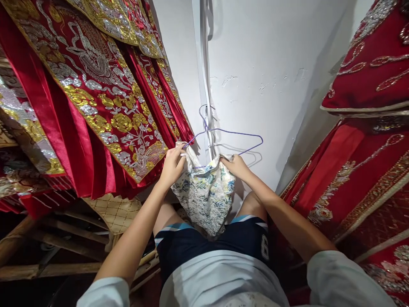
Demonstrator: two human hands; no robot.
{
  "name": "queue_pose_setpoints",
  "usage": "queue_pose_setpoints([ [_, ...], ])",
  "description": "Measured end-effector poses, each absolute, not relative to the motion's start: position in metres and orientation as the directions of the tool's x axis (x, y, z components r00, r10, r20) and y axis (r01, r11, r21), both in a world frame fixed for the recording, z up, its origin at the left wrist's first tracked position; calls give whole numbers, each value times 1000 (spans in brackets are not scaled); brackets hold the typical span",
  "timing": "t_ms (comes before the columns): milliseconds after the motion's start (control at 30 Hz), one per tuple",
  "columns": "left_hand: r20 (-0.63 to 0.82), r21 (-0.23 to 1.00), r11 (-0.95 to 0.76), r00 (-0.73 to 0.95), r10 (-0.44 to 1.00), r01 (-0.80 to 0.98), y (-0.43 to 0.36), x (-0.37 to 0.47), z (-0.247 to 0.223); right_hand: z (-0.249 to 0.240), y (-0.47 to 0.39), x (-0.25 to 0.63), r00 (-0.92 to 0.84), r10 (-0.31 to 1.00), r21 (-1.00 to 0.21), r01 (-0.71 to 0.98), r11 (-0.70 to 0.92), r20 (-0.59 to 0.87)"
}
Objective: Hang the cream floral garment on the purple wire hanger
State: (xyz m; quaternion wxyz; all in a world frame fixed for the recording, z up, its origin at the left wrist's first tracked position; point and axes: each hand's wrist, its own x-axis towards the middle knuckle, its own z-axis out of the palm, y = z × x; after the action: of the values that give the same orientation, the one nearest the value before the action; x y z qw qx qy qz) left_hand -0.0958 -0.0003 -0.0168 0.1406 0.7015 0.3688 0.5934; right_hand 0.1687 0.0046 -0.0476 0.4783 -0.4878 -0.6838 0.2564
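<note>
A purple wire hanger (243,132) hangs by its hook near a pale vertical strip at the wall. Below it is a white garment with a blue, green and yellow floral print (207,196), its top edge around the hanger's lower part. My left hand (174,165) is closed on the garment's upper left corner, beside the hanger's left arm. On the other side, my right hand (235,166) pinches the garment's upper right edge, just under the hanger's right end. The garment droops between my thighs.
Red costumes with gold and silver sequins (121,121) hang at the left, above bamboo poles (64,245). More red beaded garments (361,170) are close on the right. Ahead stands a white wall (262,55) with chipped paint.
</note>
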Motion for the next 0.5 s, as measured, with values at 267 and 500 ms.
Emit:
queue_pose_setpoints([
  [267,775,559,-687,1,632,465,24,-85,0,-42,13,221,209,726,-710,499,496,655],
  [500,781,442,-693,136,610,570,16,-88,7,-24,46,268,149,796,-652,670,355,586],
])
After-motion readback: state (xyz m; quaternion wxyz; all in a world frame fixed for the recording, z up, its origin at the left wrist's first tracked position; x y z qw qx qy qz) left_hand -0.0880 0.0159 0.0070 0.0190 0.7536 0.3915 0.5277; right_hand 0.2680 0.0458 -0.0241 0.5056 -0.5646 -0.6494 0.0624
